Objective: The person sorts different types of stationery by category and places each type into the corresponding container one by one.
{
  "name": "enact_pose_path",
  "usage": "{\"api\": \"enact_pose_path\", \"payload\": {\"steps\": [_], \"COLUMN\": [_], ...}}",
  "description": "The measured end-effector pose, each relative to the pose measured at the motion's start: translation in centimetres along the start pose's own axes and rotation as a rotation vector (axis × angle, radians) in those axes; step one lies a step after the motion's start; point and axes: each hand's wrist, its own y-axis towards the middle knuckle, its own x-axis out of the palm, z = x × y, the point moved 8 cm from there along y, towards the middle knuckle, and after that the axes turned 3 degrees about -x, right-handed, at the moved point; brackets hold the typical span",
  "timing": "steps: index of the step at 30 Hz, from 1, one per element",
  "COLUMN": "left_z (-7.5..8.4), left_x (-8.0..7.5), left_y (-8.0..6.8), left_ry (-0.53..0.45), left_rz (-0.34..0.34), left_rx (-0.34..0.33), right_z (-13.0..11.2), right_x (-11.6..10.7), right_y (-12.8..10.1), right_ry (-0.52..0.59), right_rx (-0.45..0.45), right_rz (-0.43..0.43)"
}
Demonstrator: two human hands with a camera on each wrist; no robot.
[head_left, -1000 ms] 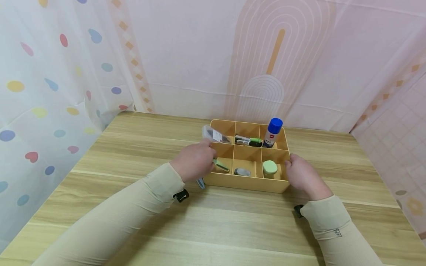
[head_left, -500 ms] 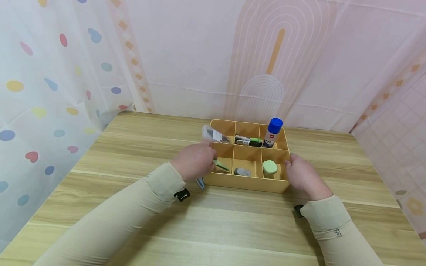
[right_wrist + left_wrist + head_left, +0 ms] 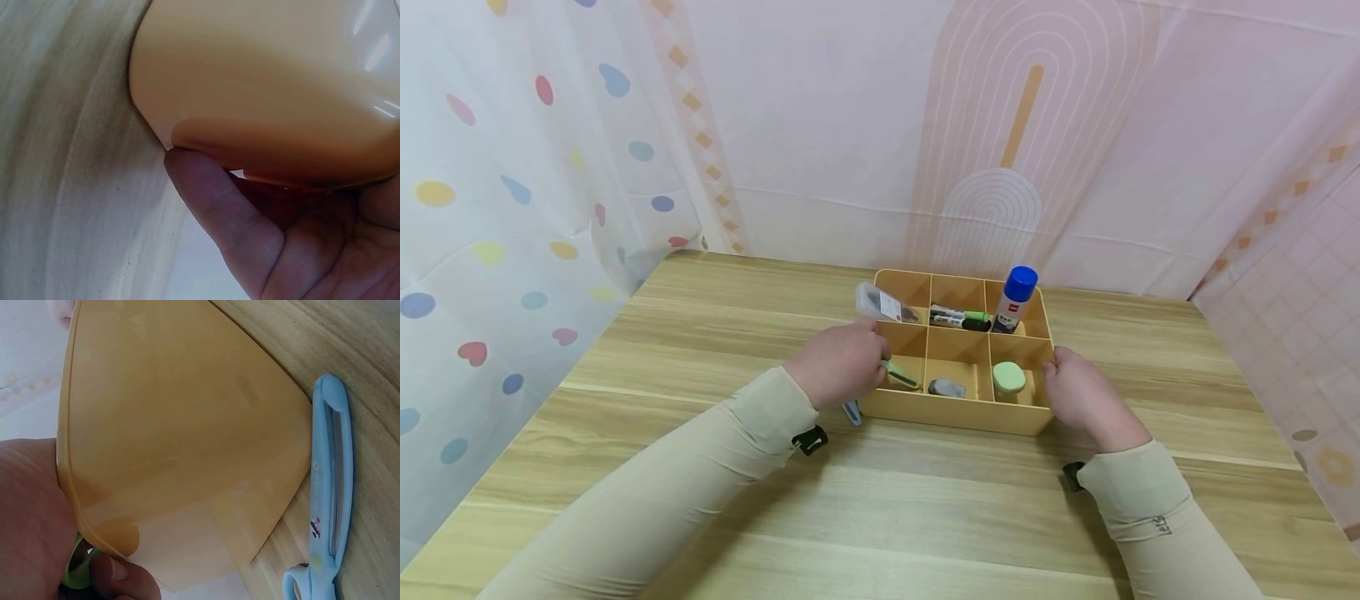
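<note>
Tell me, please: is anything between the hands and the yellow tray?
Nothing visible. The left hand grips the tray at its left rim, and the right hand grips its right end. Blue scissors lie beside the tray, outside the grip.

Organizer box (image 3: 955, 412): yellow plastic, smooth, semi-glossy with faint sheen. Surface (image 3: 880, 500): light wood-grain, matt. Scissors (image 3: 328, 487): pale blue plastic, smooth. Bottle cap (image 3: 1021, 283): blue glossy plastic. Sleeves (image 3: 700, 475): beige ribbed cloth. Backdrop (image 3: 850, 125): thin printed sheeting, creased.
</note>
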Motion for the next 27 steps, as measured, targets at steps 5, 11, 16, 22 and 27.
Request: {"api": "enact_pose_path", "payload": {"steps": [5,11,16,22,27], "left_z": [-0.1,-0.2,-0.4,-1.1,-1.6], "left_x": [0.0,0.0,-0.2,-0.1,-0.8], "left_y": [0.0,-0.2,-0.7,-1.0,-1.5], "left_ry": [-0.008,-0.046,-0.069,-0.12,-0.187], "left_rz": [0.01,0.022,0.065,0.102,0.161], "left_rx": [-0.004,-0.012,-0.001,-0.029,-0.039], "right_z": [0.1,0.1,0.1,0.2,0.2], "right_x": [0.1,0.1,0.1,0.1,0.1], "right_y": [0.0,0.0,0.0,0.0,0.0], "right_ry": [0.007,0.013,0.014,0.007,0.003], "right_rx": [0.002,0.007,0.014,0.016,0.014], "right_rz": [-0.004,-0.006,-0.01,-0.013,-0.012]}}
